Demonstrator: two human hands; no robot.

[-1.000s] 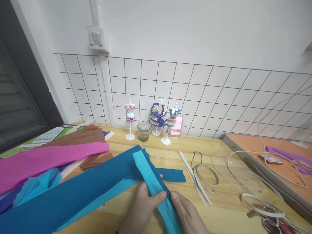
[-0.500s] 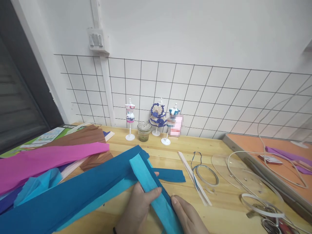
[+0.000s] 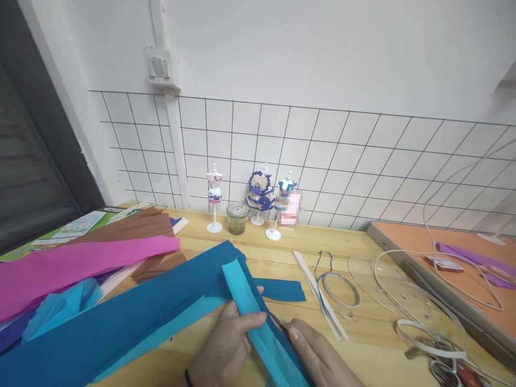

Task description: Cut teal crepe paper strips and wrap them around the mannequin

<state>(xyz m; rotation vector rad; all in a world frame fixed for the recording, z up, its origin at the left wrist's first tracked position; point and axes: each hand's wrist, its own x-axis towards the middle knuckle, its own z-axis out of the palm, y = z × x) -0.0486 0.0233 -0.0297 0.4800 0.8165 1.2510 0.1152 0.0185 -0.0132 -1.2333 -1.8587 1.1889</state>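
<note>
My left hand [image 3: 229, 344] pinches a folded strip of light blue crepe paper [image 3: 245, 295] between thumb and fingers near the table's front edge. My right hand [image 3: 318, 355] grips the same strip lower down, with a dark blue layer under it. The strip rises from my hands toward the back left, lying over a long dark blue crepe sheet [image 3: 121, 322] spread across the wooden table [image 3: 262, 250].
Pink [image 3: 80, 263] and brown [image 3: 137, 226] crepe sheets lie at the left. Three small dress-form figures [image 3: 214, 196] and a glass jar [image 3: 237, 217] stand by the wire grid. White strips [image 3: 318, 293], a wire ring [image 3: 341, 287], a clear disc [image 3: 387, 285] and an orange board [image 3: 443, 247] sit to the right.
Both hands have slid slightly along the light blue strip; its upper end swung a little left, then back. The rest of the table is unchanged.
</note>
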